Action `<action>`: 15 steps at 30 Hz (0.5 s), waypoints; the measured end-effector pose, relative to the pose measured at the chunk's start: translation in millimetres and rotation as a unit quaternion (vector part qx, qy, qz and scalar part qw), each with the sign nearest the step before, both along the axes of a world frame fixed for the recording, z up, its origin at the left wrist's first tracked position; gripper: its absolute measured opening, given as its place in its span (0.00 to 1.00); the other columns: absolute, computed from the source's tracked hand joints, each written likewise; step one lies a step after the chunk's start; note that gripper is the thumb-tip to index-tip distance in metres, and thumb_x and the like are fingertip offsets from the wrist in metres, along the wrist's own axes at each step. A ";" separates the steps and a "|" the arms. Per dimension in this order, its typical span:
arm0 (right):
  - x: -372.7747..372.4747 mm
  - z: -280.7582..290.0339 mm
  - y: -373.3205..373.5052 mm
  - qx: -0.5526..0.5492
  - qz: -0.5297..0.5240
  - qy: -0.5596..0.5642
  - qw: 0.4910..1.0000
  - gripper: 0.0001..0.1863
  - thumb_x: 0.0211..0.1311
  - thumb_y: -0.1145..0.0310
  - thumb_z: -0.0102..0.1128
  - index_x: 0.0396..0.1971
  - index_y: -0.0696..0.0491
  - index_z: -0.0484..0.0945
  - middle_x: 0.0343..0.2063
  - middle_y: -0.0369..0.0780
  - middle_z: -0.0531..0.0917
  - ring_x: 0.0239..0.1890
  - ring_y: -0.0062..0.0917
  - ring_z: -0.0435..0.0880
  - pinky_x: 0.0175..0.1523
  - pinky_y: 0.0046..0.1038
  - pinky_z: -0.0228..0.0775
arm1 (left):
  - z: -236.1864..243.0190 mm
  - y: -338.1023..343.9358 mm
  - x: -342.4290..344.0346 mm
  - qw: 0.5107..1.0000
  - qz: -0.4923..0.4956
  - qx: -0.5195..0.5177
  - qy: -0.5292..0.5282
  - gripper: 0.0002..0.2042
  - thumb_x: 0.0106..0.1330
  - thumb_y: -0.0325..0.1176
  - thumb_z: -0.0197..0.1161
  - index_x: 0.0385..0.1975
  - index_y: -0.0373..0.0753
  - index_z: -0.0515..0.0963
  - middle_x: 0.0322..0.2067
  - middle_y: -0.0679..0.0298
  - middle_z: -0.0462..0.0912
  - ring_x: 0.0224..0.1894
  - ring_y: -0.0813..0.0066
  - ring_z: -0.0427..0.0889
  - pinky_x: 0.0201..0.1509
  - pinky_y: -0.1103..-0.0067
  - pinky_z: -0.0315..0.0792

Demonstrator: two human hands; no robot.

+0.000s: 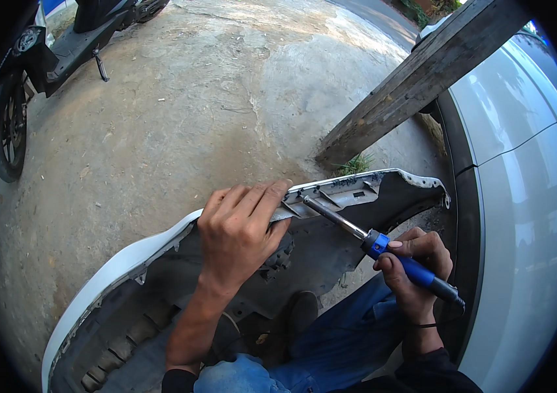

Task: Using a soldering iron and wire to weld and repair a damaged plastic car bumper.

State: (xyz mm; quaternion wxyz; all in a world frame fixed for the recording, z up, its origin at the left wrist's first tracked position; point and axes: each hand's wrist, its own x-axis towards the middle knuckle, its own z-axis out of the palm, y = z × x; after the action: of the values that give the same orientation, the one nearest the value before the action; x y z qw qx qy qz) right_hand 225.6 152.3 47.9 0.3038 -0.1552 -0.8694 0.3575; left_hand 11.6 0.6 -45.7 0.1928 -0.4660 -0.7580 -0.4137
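Note:
A large white plastic car bumper lies across my view, its dark inner side facing up and dark marks along its upper flange. My left hand is closed over that flange, fingers across the white rim. My right hand grips a blue-and-black soldering iron with a long metal barrel and a cord at the back. The iron's tip rests on or very close to the flange, just right of my left fingertips.
A wooden post stands beyond the bumper on cracked concrete, with grass at its foot. A white car fills the right side. A black scooter stands at upper left. My jeans and dark shoes show below the bumper.

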 end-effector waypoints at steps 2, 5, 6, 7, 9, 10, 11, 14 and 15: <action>0.5 -1.2 -0.1 -0.014 -0.008 -0.001 1.000 0.15 0.55 0.76 0.81 0.34 0.56 0.78 0.30 0.44 0.90 0.29 0.26 0.88 0.35 0.26 0.81 | 0.2 0.0 0.2 1.000 0.000 0.000 0.000 0.24 0.46 0.28 0.79 0.48 0.42 0.89 0.42 0.63 0.93 0.42 0.64 0.90 0.48 0.69 0.78; 3.4 -4.7 2.0 -0.046 -0.006 0.011 0.999 0.15 0.57 0.73 0.82 0.34 0.56 0.78 0.29 0.45 0.89 0.28 0.24 0.87 0.35 0.26 0.79 | -0.3 -0.6 0.7 1.000 0.003 0.000 -0.001 0.24 0.46 0.28 0.79 0.48 0.42 0.89 0.41 0.63 0.93 0.42 0.64 0.90 0.48 0.69 0.78; 5.0 -4.5 3.2 -0.063 -0.012 0.021 0.998 0.16 0.58 0.71 0.82 0.35 0.56 0.78 0.28 0.44 0.89 0.28 0.24 0.87 0.34 0.26 0.79 | -0.6 -0.2 1.4 1.000 0.004 -0.003 -0.003 0.24 0.46 0.28 0.79 0.48 0.43 0.89 0.41 0.63 0.93 0.42 0.64 0.90 0.48 0.69 0.78; 5.9 -4.5 3.8 -0.079 -0.017 0.032 0.996 0.16 0.59 0.69 0.82 0.35 0.56 0.78 0.28 0.44 0.88 0.28 0.24 0.86 0.34 0.25 0.78 | -0.9 0.4 1.7 1.000 0.006 -0.006 -0.005 0.23 0.46 0.28 0.79 0.48 0.43 0.89 0.41 0.63 0.93 0.42 0.65 0.90 0.48 0.69 0.78; 6.1 -2.9 1.5 -0.084 -0.021 0.039 0.995 0.17 0.59 0.68 0.82 0.35 0.56 0.79 0.28 0.44 0.88 0.28 0.24 0.87 0.35 0.25 0.78 | -0.3 1.6 0.8 1.000 0.004 -0.002 -0.003 0.24 0.46 0.28 0.79 0.48 0.43 0.89 0.41 0.63 0.93 0.42 0.65 0.90 0.48 0.69 0.78; 5.9 -2.4 0.2 -0.090 -0.025 0.046 0.995 0.17 0.60 0.67 0.82 0.35 0.56 0.79 0.28 0.44 0.88 0.29 0.24 0.87 0.35 0.25 0.78 | 0.0 1.4 0.7 1.000 0.003 0.002 -0.001 0.24 0.46 0.28 0.80 0.48 0.43 0.89 0.41 0.63 0.93 0.42 0.65 0.90 0.48 0.69 0.78; 5.0 -2.7 -0.3 -0.091 -0.025 0.047 0.994 0.17 0.60 0.67 0.82 0.35 0.56 0.79 0.28 0.44 0.88 0.29 0.24 0.87 0.35 0.25 0.78 | 0.0 0.7 0.9 1.000 0.003 0.001 0.000 0.24 0.46 0.28 0.80 0.48 0.43 0.89 0.41 0.63 0.93 0.42 0.65 0.90 0.48 0.69 0.78; 1.3 -3.5 0.2 -0.091 -0.029 0.044 0.994 0.17 0.60 0.67 0.82 0.36 0.56 0.79 0.28 0.44 0.88 0.29 0.24 0.87 0.35 0.25 0.78 | -1.2 -0.2 -0.4 1.000 0.007 0.002 -0.001 0.24 0.46 0.29 0.80 0.48 0.43 0.89 0.41 0.63 0.93 0.42 0.64 0.90 0.48 0.69 0.78; 1.7 -3.4 0.8 -0.092 -0.025 0.040 0.995 0.17 0.60 0.67 0.82 0.36 0.56 0.79 0.28 0.44 0.88 0.29 0.24 0.88 0.36 0.25 0.79 | -1.3 -0.1 0.3 1.000 0.006 0.000 -0.002 0.24 0.46 0.29 0.80 0.48 0.43 0.89 0.42 0.63 0.93 0.42 0.64 0.90 0.48 0.69 0.78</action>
State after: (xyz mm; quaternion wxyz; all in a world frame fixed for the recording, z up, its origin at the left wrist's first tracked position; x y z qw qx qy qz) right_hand 227.3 153.1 44.5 0.3316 -0.1896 -0.8158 0.4342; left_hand 11.9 0.5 -47.0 0.1933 -0.4609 -0.7612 -0.4132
